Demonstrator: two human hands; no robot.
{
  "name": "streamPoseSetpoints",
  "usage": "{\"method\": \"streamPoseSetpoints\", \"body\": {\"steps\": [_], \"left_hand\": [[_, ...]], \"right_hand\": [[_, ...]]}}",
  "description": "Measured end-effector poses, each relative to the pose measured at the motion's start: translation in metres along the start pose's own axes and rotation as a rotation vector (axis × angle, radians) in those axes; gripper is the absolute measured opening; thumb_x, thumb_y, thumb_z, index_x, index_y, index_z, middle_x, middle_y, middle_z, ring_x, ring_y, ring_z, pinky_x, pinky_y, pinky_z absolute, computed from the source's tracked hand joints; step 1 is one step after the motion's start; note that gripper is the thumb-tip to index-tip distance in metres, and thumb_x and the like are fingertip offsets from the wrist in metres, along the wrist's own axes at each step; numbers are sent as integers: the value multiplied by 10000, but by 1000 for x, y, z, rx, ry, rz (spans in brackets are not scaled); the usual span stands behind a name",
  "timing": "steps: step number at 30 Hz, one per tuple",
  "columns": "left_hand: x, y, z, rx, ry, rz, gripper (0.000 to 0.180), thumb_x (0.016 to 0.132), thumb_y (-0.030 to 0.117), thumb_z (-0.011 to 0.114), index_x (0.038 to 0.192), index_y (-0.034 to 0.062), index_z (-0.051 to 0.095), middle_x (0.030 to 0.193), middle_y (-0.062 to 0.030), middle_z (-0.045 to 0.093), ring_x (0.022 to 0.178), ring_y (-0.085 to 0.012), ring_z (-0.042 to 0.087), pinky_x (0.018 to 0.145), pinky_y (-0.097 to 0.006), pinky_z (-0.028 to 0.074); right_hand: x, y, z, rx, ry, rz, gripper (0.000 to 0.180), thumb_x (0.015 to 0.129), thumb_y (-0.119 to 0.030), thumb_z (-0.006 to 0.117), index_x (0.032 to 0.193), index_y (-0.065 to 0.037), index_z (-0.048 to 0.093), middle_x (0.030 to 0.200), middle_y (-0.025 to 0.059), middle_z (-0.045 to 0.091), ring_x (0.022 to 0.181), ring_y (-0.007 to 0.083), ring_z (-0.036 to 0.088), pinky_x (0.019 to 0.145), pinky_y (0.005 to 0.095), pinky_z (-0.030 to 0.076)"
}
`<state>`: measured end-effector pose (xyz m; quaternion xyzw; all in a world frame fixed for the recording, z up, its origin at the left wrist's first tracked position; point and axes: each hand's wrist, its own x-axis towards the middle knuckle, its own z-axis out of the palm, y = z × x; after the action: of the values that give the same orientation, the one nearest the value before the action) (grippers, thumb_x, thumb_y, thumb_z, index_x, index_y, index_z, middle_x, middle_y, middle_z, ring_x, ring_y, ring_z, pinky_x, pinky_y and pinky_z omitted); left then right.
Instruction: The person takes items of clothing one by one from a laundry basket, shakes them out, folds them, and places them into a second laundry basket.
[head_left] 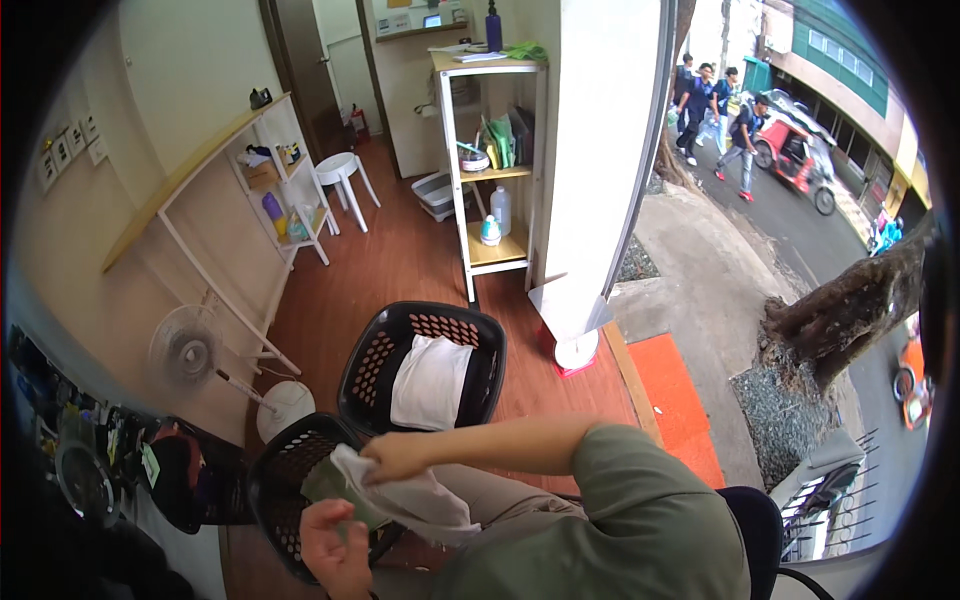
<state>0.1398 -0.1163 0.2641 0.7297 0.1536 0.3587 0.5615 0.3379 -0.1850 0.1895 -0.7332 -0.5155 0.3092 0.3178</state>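
My right hand [397, 458] is closed on a white cloth [432, 502], which hangs over my lap. One end of the cloth sticks up beside the fingers. Lower and to the left, my left hand [336, 552] is held up, its fingers bent but apart and nothing seen between them. Both hands are over or beside the near black laundry basket [268, 485], where a green cloth [326, 485] lies. Behind it stands a second black laundry basket [484, 372], with a folded white cloth [432, 380] on its bottom.
A white fan [188, 352] stands left of the baskets, near a wall counter [190, 185]. Farther back are a white stool [342, 172] and an open shelf [500, 172]. To the right, an orange mat [672, 392] lies by the doorway, with people walking on the street beyond.
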Motion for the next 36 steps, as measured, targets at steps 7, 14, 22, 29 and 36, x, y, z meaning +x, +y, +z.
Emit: {"method": "streamPoseSetpoints", "body": {"steps": [7,14,22,29,36], "left_hand": [[-23,131,8,-1085,-469,234,160,909,46,627,1057,107,617,1005,-74,585,916,-234,594,759,-349,511],[-44,160,10,-1175,-166,310,9,918,141,606,923,137,613,949,-23,568,858,-187,563,680,-299,466],[-3,86,-21,-874,-668,501,128,925,251,595,956,139,649,945,-116,602,839,-246,592,661,-306,469],[28,-122,-16,389,-751,63,601,776,313,759,1274,53,545,1256,-166,565,1173,-336,542,985,-391,440],[-82,-312,-109,1233,-775,-543,411,842,233,639,1235,119,611,1062,-172,686,1013,-343,653,881,-466,493]], "right_hand": [[76,25,-26,332,595,64,549,865,-388,651,1214,30,581,1117,251,655,974,367,664,886,417,510],[72,58,-60,1000,975,-138,325,944,-167,602,1224,-5,571,1110,84,667,928,179,655,824,321,539],[-3,293,38,537,1165,733,470,782,-72,622,1234,36,550,1163,197,616,1030,272,635,869,380,507],[-17,158,136,-48,693,394,532,789,-231,691,1281,-101,536,1345,179,511,1221,372,486,1008,505,382],[-12,110,137,-377,357,128,606,781,-317,709,1332,-147,523,1442,186,420,1308,400,397,1064,512,338]]}}
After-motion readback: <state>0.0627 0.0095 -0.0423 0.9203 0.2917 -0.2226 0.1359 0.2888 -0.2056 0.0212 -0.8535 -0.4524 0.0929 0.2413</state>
